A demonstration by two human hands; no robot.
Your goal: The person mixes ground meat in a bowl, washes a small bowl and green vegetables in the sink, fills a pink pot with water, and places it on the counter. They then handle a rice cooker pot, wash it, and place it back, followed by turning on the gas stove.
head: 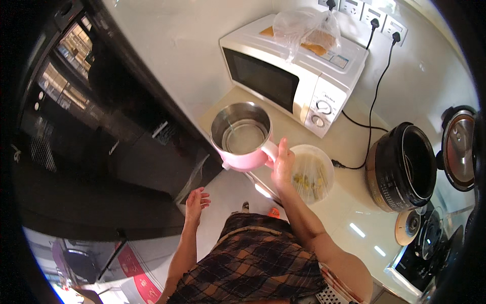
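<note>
My right hand (281, 163) grips the handle of a pink pot with a steel inside (245, 138), held above the counter's edge in front of the microwave oven (265, 76). A little clear liquid seems to lie in the pot's bottom. Just right of that hand, a round bowl of food under clear plastic film (311, 174) rests on the counter. My left hand (197, 203) hangs over the floor at the lower left, fingers apart and holding nothing.
An uncovered black rice cooker (402, 167) stands at the right, near a glass-topped hob (412, 266) with lids. A black power cord (370, 129) trails across the counter (353, 197) from the wall sockets (374, 19). A plastic bag (303, 28) lies on the microwave. Tall dark fridge-like doors (125, 159) flank the left.
</note>
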